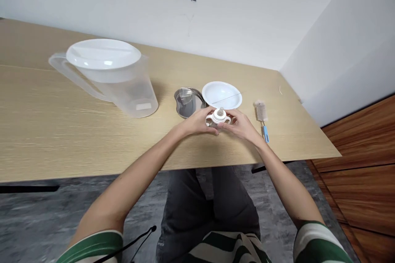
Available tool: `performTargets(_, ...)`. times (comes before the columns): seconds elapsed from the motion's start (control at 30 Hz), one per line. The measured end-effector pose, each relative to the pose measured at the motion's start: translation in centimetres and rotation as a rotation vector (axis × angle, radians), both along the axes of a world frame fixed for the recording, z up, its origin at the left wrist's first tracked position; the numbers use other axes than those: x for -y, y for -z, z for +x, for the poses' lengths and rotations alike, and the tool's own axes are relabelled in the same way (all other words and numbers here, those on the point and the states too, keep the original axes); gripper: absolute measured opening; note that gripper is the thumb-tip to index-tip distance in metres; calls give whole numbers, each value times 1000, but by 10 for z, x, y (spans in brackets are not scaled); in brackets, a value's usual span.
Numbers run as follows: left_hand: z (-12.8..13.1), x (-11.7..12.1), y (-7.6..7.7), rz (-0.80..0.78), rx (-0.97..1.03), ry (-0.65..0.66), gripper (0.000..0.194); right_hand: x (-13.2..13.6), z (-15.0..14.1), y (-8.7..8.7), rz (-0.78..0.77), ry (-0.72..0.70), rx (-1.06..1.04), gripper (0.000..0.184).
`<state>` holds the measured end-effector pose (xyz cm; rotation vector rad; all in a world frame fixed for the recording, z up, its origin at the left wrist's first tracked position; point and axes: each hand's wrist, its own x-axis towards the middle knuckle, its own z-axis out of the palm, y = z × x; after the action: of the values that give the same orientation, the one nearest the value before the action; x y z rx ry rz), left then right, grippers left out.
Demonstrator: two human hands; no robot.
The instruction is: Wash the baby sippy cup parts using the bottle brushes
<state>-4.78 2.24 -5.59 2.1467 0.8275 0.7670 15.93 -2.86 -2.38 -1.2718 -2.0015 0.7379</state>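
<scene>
A baby bottle [219, 116] with a white collar, a clear teat and two white side handles is held upright between my hands, near the table's front middle. My left hand [199, 122] wraps its left side by one handle. On the other side, my right hand [242, 125] grips the bottle by the other handle, thumb at the front. Fingers hide most of the bottle's body. Just behind my left hand lies a metal kidney dish [182, 109] with a small clear cup [185, 93] in it. A white bowl [212, 89] stands behind the bottle, with a thin straw-like rod [228, 98] across it.
On the left stands a large translucent pitcher [132, 94] with a white lid [103, 51]. A bottle brush [261, 113] with a blue handle lies to the right. A small bent white piece [280, 90] lies near the table's [92, 139] right edge. A wall rises behind.
</scene>
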Motion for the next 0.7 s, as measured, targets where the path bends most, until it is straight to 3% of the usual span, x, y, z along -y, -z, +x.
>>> performTargets(0.3, -2, -2, 2, 8, -30, -24, 69, -14, 14, 15, -135, -112, -182, 56)
performTargets(0.4, -2, -3, 2, -5, -31, -7, 69, -27, 23, 2, -85, -25, -192, 59)
performTargets(0.5, -3, -3, 1, 26, -33, 20, 69, -57, 22, -21, 48, 123, -225, 54)
performTargets(0.57, -5, -3, -1, 58, -38, 21, 66, -84, 8, -37, 108, 98, -106, 53)
performTargets(0.7, -8, -2, -2, 61, -58, 19, 59, -140, -40, -50, 235, -185, 314, 44)
